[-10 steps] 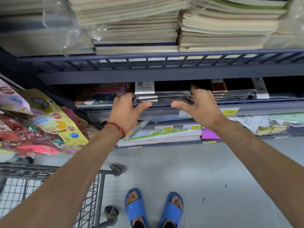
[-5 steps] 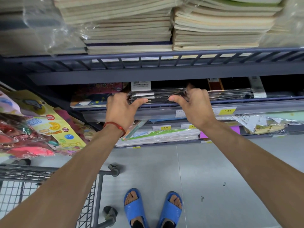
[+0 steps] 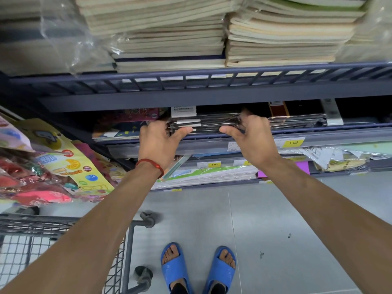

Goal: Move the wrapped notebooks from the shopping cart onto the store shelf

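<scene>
both hands have pushed deeper since a second ago: left hand point(image 3: 158, 141) and right hand point(image 3: 252, 136) clasp the wrapped notebooks point(image 3: 204, 125) between their fingers on the store shelf point(image 3: 212, 143). seating step; next, let go and withdraw.

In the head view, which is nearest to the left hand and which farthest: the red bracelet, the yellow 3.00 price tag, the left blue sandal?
From the left hand:
1. Red bracelet, on its own wrist.
2. Yellow 3.00 price tag, on a lower shelf edge, to the right.
3. Left blue sandal, on the floor, farthest.
</scene>
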The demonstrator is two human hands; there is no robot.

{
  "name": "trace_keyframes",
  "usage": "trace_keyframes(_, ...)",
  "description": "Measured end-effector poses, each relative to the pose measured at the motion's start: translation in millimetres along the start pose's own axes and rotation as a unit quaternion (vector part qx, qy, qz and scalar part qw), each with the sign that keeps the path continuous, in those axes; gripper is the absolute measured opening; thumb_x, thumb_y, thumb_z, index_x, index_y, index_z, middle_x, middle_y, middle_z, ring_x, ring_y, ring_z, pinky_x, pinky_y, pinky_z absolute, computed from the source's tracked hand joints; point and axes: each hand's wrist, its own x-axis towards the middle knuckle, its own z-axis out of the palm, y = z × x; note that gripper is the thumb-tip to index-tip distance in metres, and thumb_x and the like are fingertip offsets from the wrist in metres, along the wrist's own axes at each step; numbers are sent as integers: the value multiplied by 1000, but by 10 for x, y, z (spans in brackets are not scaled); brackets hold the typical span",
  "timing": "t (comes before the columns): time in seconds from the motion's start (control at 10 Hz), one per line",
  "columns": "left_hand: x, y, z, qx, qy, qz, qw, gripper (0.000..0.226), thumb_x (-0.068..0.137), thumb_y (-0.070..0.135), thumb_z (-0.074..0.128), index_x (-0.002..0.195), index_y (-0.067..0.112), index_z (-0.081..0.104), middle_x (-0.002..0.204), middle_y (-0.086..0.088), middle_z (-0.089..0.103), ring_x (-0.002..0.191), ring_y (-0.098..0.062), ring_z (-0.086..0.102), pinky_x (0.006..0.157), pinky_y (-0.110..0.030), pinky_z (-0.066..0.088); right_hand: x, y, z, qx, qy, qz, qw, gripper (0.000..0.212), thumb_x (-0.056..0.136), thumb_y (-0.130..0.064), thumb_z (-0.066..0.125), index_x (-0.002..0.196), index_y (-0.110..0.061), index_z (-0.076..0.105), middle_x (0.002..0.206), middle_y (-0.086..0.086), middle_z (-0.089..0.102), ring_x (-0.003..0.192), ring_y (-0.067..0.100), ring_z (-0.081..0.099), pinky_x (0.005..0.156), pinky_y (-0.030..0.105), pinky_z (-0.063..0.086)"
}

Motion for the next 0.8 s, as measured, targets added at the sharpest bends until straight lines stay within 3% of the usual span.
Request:
trace_keyframes(0.2,-83,24,-8,17,4,23,1000,58,81,56,71,55,20,35,52,0,38,77,-28,41,67,-37,35,-21,8,-4,33,-1,13,999,52,86,-35,76,63,-26,31,53,-10,30,47,11,28,46,19,28)
trace_keyframes(0.4,-50,-29,-11,16,-2,46,999,55,82,60,68,55,23,36,52,-1,41,70,-34,53,70,-46,50,-36,9,12,44,-1,20,999,48,87,-35,76,65,-25,35,54,-9,34,50,12,33,52,24,29)
trace_keyframes(0.5,-73,-27,-21,36,-4,56,998,53,85,59,65,59,22,36,56,-1,39,73,-32,51,66,-43,49,-54,-18,9,34,0,27,999,45,89,-36,74,67,-28,36,56,-11,39,50,6,41,52,18,30)
trace_keyframes(0.6,-118,-16,-48,68,-34,66,995,53,88,61,58,81,10,49,61,-3,42,69,-32,57,63,-41,53,-92,-52,23,-3,-5,34,999,38,91,-41,70,73,-27,40,64,-8,52,60,9,50,56,22,35)
trace_keyframes(0.7,-171,12,-125,107,-29,100,989,60,92,53,58,124,2,54,67,-5,54,66,-30,60,67,-39,54,-192,-135,10,-44,19,51,998,30,93,-42,68,98,-15,54,87,6,69,83,27,62,69,30,44)
trace_keyframes(0.8,-299,-3,-231,125,-9,130,984,51,92,40,63,128,5,50,102,-20,66,96,-39,62,78,-41,52,-403,-230,-14,-77,80,69,991,52,94,-37,65,136,-11,50,125,9,69,111,32,64,89,39,53)
